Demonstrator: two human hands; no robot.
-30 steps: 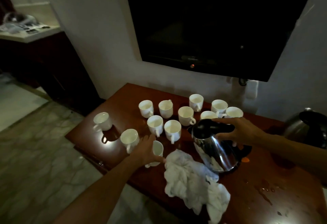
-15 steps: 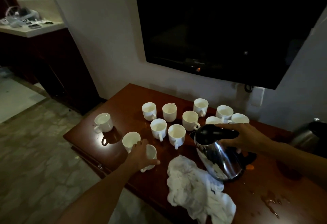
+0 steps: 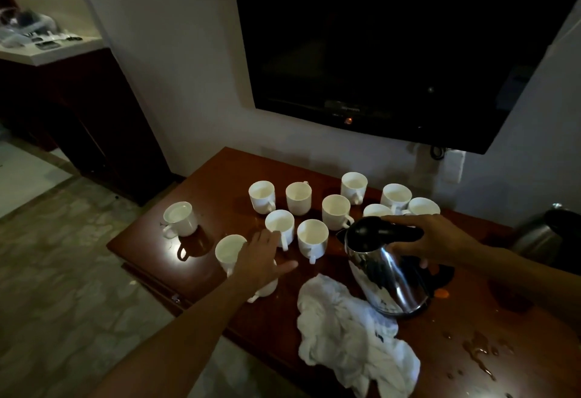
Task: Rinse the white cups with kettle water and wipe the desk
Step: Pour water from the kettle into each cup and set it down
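My left hand [image 3: 262, 261] lies flat with fingers spread and relaxed over a white cup [image 3: 266, 287] near the desk's front edge, covering most of it; I cannot tell whether my palm touches it. Just beside my fingertips stands another cup [image 3: 279, 227], and a third [image 3: 229, 251] sits at my wrist's left. My right hand [image 3: 430, 237] curls round the black handle of the steel kettle [image 3: 388, 275], which leans with its spout toward the cups. A crumpled white cloth [image 3: 352, 338] lies in front of the kettle, touching its base. More cups [image 3: 335, 211] cluster behind, upright and open, and one cup [image 3: 179, 219] stands apart at the far left corner. The wooden desk [image 3: 440, 366] shows spilled water [image 3: 479, 355] at its right. A dark television [image 3: 393, 51] hangs on the wall above, and a second kettle [image 3: 547, 234] stands at the right edge.
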